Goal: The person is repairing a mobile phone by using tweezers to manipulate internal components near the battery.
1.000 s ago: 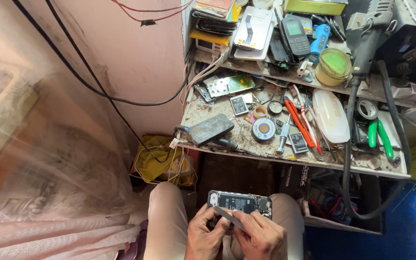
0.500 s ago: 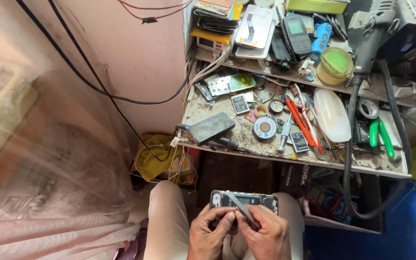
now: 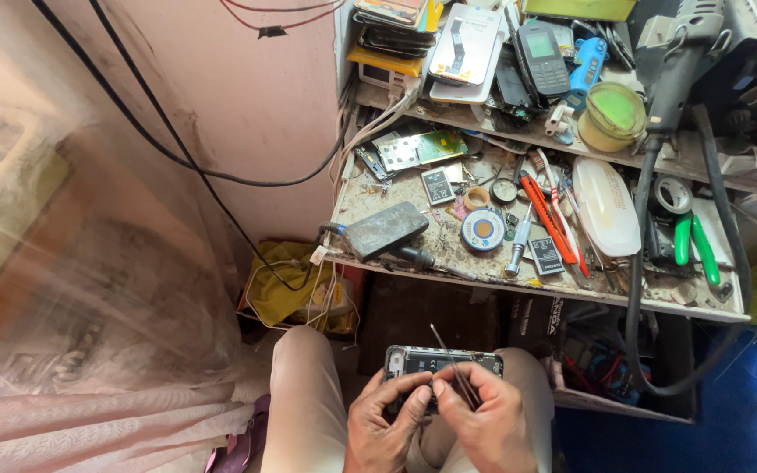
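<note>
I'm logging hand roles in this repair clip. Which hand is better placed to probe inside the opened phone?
Probably the right hand: it already pinches the tweezers, whose tips sit over the opened phone. The left hand grips the phone's left end, steadying it.

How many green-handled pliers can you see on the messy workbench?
1: the green-handled pliers lie at the right end of the workbench, beside a roll of tape. More tools may hide under the clutter.

Phone repair workshop: cluttered workbench (image 3: 396, 254), scattered handsets (image 3: 541, 57).
</note>
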